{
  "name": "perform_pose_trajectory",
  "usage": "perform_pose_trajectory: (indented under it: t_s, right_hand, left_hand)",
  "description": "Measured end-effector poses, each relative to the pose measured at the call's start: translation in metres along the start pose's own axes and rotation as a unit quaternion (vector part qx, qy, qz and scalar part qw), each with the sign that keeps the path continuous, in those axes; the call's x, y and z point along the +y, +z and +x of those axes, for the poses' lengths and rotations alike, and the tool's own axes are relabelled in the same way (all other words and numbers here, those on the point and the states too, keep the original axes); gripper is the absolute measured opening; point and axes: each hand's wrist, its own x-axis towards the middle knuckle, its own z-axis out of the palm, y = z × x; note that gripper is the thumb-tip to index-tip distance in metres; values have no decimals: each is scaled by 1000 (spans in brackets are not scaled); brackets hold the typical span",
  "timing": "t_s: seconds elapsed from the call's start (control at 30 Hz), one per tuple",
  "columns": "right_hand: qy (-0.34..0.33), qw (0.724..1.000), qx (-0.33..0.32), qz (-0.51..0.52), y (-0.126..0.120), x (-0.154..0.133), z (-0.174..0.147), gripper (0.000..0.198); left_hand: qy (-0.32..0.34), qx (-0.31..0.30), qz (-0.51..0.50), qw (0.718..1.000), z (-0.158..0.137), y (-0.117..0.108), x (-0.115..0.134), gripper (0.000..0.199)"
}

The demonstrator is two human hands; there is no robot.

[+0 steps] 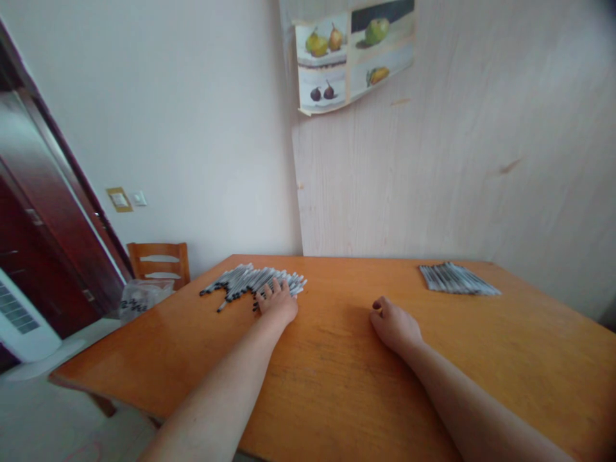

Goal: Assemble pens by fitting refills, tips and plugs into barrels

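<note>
A loose pile of pens [240, 280], pale barrels with dark ends, lies toward the far left of the table. My left hand [280, 301] rests on the right part of this pile, fingers spread over the pens. Under the palm, some pens are hidden. My right hand [397, 324] lies on the tabletop right of centre, its fingers curled in and nothing visible in them. Beyond it, at the back right, a second group of pens [457, 278] lies side by side in a flat row, apart from the hand.
The wooden table [332, 385] reaches back to the wall. Left of it are a wooden chair [161, 258] and a clear plastic bag [144, 296] with dark pieces inside. A white slatted appliance [24, 321] stands by the dark red door [29, 237].
</note>
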Motion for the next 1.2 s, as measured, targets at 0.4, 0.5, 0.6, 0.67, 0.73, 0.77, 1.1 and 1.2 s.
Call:
perform_pose_trajectory:
  t_s: [0.4, 0.5, 0.6, 0.67, 0.73, 0.77, 1.1, 1.2]
  right_hand:
    - [-1, 1000, 6, -5, 1, 1, 1, 32]
    - [-2, 1000, 6, -3, 1, 1, 0, 32]
    - [-4, 1000, 5, -4, 1, 1, 0, 32]
    - [-2, 1000, 2, -3, 0, 1, 0, 32]
    - [-1, 1000, 0, 0, 0, 1, 0, 33]
    - [0, 1000, 0, 1, 0, 1, 1, 33]
    - [-2, 1000, 7, 9, 2, 2, 2, 33]
    - [-1, 1000, 4, 10, 1, 2, 2, 33]
  left_hand:
    - [-57, -29, -22, 998, 13, -5, 0, 64]
    - [-66, -30, -23, 997, 14, -4, -1, 62]
    - [-53, -16, -21, 998, 12, -3, -1, 61]
    - [-45, -5, -22, 999, 10, -3, -1, 61]
    - [-42, 3, -26, 999, 8, -3, 0, 60]
    - [-40, 7, -29, 999, 6, -3, 0, 60]
    - [3, 128, -118, 985, -9, -17, -8, 42]
    - [-28, 162, -206, 965, -7, -23, -15, 35]
